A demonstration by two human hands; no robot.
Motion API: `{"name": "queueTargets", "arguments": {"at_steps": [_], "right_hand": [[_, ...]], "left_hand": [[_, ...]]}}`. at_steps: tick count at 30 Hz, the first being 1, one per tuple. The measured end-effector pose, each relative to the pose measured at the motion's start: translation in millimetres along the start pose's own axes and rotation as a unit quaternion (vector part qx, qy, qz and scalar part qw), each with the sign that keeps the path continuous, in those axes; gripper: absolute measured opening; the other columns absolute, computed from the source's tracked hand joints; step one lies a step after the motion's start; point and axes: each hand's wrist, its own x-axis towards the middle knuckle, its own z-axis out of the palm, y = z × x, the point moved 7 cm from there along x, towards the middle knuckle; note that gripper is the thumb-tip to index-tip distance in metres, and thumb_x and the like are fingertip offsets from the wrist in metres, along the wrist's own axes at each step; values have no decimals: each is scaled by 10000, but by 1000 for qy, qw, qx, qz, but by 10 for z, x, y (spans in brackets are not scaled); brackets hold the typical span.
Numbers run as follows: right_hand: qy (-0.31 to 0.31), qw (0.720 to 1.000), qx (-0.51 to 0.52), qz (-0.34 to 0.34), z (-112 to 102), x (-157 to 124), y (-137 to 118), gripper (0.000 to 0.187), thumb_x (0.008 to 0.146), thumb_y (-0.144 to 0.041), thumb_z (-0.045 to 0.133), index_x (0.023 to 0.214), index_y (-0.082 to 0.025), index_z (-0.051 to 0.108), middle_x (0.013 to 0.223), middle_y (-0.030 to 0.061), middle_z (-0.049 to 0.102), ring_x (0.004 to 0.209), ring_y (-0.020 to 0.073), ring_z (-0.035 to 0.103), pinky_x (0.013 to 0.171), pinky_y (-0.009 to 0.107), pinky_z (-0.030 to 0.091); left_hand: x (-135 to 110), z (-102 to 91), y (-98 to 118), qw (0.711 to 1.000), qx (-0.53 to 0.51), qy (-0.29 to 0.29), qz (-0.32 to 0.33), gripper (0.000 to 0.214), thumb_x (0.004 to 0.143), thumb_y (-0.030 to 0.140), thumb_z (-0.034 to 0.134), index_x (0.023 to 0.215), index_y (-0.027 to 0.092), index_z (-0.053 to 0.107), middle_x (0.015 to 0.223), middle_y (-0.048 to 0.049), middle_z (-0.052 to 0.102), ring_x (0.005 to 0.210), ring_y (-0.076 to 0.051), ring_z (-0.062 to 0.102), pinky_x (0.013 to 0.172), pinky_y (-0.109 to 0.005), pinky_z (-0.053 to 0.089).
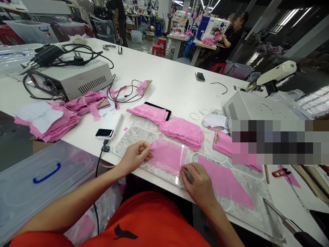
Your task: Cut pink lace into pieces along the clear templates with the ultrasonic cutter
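Observation:
A pink fabric piece (167,156) lies on a clear, patterned plastic board (133,139) at the table's front edge. My left hand (136,156) pinches the left corner of this piece between thumb and fingers. Along its right side runs a shiny clear strip (183,159), and the curled fingers of my right hand (199,181) hold its lower end. Something greyish shows under those fingers, too hidden to name. Right of my right hand, another pink fabric piece (226,181) lies flat on the board. Behind my hands rest two stacks of pink lace pieces (182,132).
A white power bank (111,127) with a cable stands left of the board. Grey box machines (84,79) flank the work area. A hot-knife-like tool with a black handle (305,236) juts over the board's right end. Bundled pink pieces (56,120) hang over the left edge.

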Motion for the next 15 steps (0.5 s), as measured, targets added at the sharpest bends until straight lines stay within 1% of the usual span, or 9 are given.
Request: {"name": "queueTargets", "arguments": {"at_steps": [4, 6, 7, 9, 10, 12, 15], "right_hand": [[-10, 1000, -5, 1, 5, 20, 75, 104, 875, -139, 506, 836, -209, 572, 746, 25, 600, 743, 165, 548, 680, 302, 439], [-11, 1000, -8, 6, -26, 48, 85, 127, 879, -138, 492, 803, -210, 563, 721, 22, 591, 722, 161, 545, 664, 297, 436], [-7, 1000, -6, 7, -56, 65, 78, 128, 879, -138, 492, 799, -211, 560, 717, 21, 589, 716, 159, 544, 660, 296, 436], [1, 1000, 2, 4, -123, 101, 39, 114, 874, -131, 502, 815, -210, 560, 728, 21, 591, 723, 154, 543, 665, 294, 440], [4, 1000, 7, -2, -152, 114, 6, 106, 869, -123, 511, 829, -207, 562, 740, 22, 593, 732, 152, 543, 671, 292, 443], [-1, 1000, 12, -24, -176, 126, -77, 105, 858, -105, 527, 850, -202, 566, 763, 25, 595, 753, 150, 541, 681, 287, 448], [-30, 998, 11, -53, -128, 98, -168, 115, 850, -90, 538, 868, -197, 577, 795, 33, 595, 771, 150, 538, 687, 286, 457]], "left_hand": [[33, 43, 23, 1000, -9, -12, 1, 312, 769, 462, 646, 789, 172, 531, 659, -41, 696, 661, -190, 702, 621, -287, 573], [46, 47, 52, 1000, -1, -17, 6, 293, 787, 451, 615, 803, 172, 524, 666, -41, 691, 649, -184, 691, 607, -283, 563], [46, 37, 75, 1000, 15, -17, 15, 276, 803, 440, 590, 811, 171, 526, 663, -36, 683, 632, -176, 679, 589, -274, 550], [28, -16, 140, 995, 87, -4, 50, 231, 835, 399, 539, 811, 169, 543, 650, -17, 653, 596, -151, 635, 550, -246, 504], [7, -52, 177, 988, 136, 9, 75, 210, 846, 371, 519, 801, 169, 554, 652, -9, 637, 585, -139, 609, 538, -236, 477], [-58, -116, 242, 963, 233, 30, 131, 183, 860, 313, 487, 777, 171, 568, 715, -13, 628, 621, -131, 582, 559, -237, 452], [-180, -166, 274, 918, 336, 39, 206, 166, 874, 242, 449, 770, 173, 559, 896, -50, 636, 794, -157, 605, 693, -279, 490]]}}
